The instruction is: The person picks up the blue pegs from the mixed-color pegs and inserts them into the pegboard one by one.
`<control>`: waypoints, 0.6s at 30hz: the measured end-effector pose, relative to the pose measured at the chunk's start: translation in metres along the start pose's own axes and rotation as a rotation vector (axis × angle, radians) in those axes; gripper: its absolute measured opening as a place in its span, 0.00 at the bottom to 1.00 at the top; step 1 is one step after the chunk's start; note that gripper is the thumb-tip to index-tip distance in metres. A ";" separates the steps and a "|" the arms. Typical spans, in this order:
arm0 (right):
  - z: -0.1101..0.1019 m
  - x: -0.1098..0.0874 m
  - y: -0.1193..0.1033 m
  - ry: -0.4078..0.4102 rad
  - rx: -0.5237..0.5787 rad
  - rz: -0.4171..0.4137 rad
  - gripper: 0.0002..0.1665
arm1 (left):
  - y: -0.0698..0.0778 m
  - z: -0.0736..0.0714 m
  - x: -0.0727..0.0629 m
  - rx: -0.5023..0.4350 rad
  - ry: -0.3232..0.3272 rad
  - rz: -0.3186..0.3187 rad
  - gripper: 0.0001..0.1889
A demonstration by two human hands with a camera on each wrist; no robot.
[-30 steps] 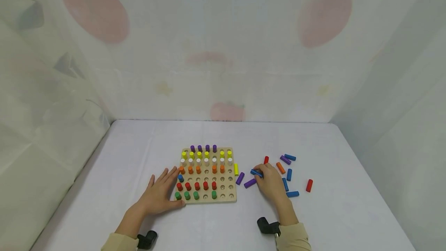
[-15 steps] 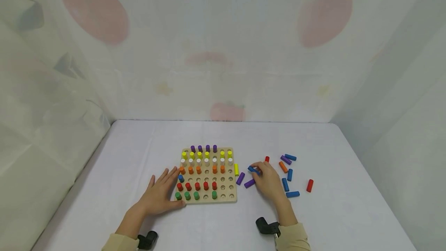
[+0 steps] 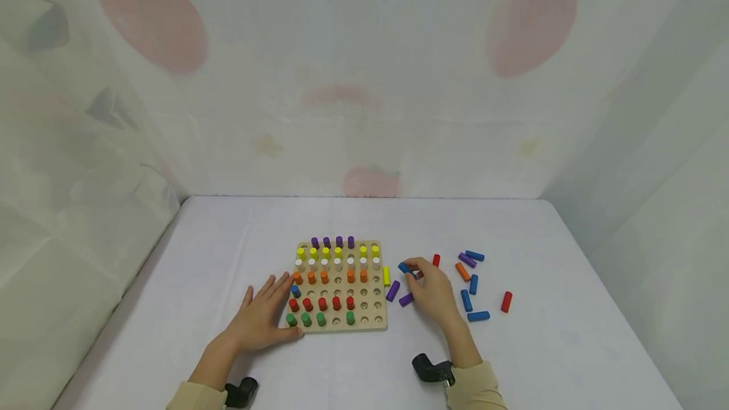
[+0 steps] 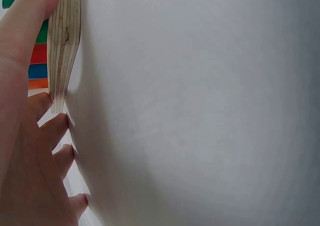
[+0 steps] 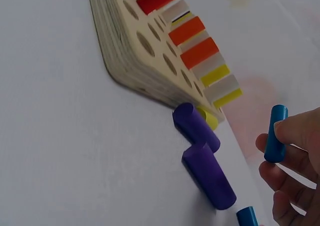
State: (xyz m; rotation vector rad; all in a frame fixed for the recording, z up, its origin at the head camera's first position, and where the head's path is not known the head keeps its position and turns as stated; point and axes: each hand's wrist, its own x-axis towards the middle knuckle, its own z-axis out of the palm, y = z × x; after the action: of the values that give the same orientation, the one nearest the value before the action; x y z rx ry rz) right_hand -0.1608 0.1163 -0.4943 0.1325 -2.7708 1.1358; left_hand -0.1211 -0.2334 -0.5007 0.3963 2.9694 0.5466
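Note:
A wooden pegboard [image 3: 364, 329] stands on the table with rows of coloured pegs upright in its holes. Thumb and fingers of my left hand [image 3: 257, 320] rest against its left side, fairly straight and spread. In the left wrist view the thumb touches the board's edge [image 4: 64, 40]. To the right of the board, my right hand [image 3: 434, 293] pinches a blue peg [image 5: 276, 135] between thumb and fingers, above the table. Two purple pegs [image 5: 209, 176] lie below and beside that hand, near the board's right edge. A yellow peg [image 3: 386, 276] lies along that edge.
Right of my right hand lie loose pegs: several blue ones [image 3: 478, 316], an orange one [image 3: 463, 272], a purple one [image 3: 467, 260] and two red ones [image 3: 506, 302]. A white curtain [image 3: 364, 81] hangs behind the table.
My right hand has moved slightly left and toward the far side, carrying the blue peg closer to the board; the peg's tilt has changed. My left hand stays in place.

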 end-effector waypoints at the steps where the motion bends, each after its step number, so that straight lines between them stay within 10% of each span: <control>1: 0.000 0.000 -0.002 -0.003 0.008 0.008 0.14 | 0.000 0.000 0.000 -0.002 -0.001 0.000 0.56; 18: 0.006 0.002 -0.028 -0.029 0.068 -0.023 0.21 | 0.001 -0.001 0.000 0.000 -0.002 -0.004 0.56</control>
State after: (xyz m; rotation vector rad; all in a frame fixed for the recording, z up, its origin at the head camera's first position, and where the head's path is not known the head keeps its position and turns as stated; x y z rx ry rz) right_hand -0.1598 0.0921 -0.4794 0.1889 -2.7489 1.2324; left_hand -0.1208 -0.2324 -0.4993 0.3899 2.9679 0.5455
